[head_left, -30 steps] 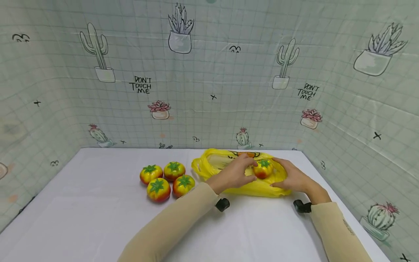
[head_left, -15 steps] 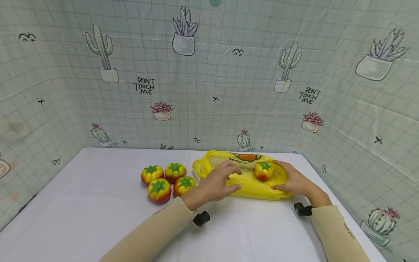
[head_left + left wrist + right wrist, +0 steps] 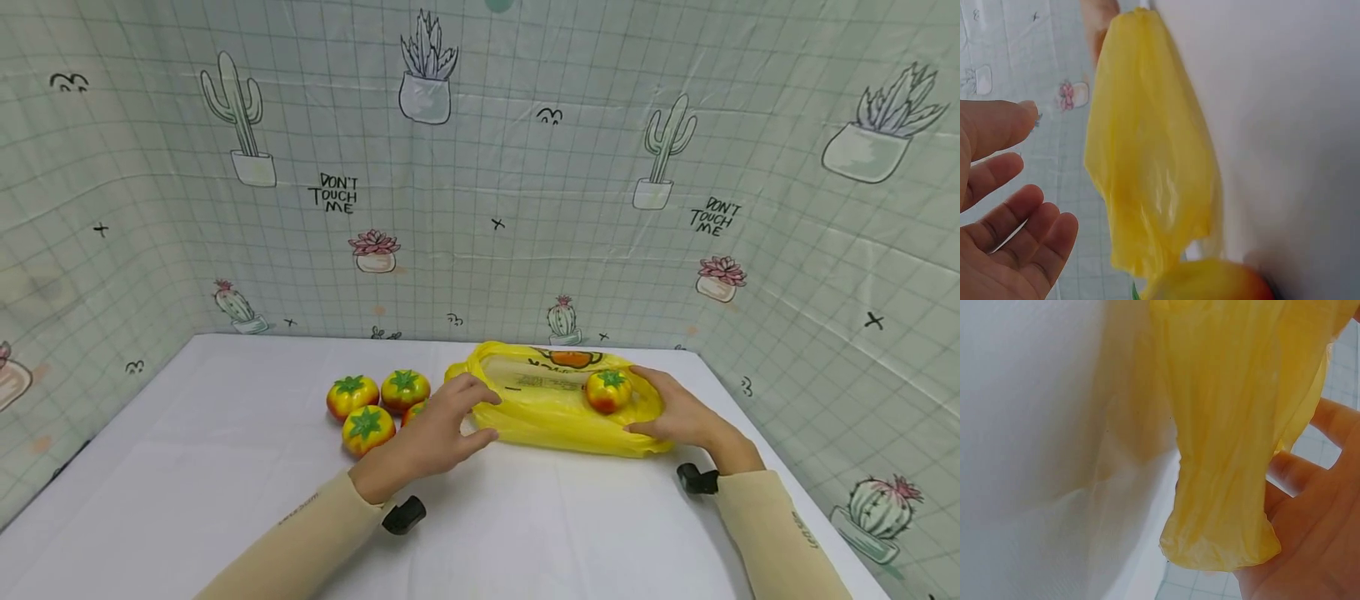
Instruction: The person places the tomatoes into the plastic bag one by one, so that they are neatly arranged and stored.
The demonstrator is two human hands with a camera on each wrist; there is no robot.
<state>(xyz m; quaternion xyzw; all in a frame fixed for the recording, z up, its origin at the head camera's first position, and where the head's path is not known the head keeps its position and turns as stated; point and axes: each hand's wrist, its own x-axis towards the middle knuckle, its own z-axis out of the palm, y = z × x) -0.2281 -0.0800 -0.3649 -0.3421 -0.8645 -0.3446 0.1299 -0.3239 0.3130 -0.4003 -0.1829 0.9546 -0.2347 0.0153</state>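
A yellow plastic bag [image 3: 525, 421] lies on its side on the white table in the head view. One red-and-yellow tomato [image 3: 609, 392] with a green top sits on the bag's right part. My right hand [image 3: 686, 417] holds the bag's right end, fingers at the back and thumb at the front; in the right wrist view its fingers [image 3: 1300, 472] pass behind the yellow film. Left of the bag, my left hand [image 3: 431, 429] hovers with fingers apart, holding nothing. It partly covers one tomato [image 3: 412, 411] of a small cluster. The left wrist view shows a tomato [image 3: 1210, 281] below the bag.
The other tomatoes of the cluster, a front one [image 3: 367, 429], a left one [image 3: 352, 397] and a back one [image 3: 406, 389], sit close together on the white table [image 3: 225, 433]. A patterned cloth [image 3: 480, 167] surrounds the table at the back and sides.
My left hand has drawn away from the tomato on the bag and moved left to the cluster, fingers spread. My right hand has stayed at the bag's right end.
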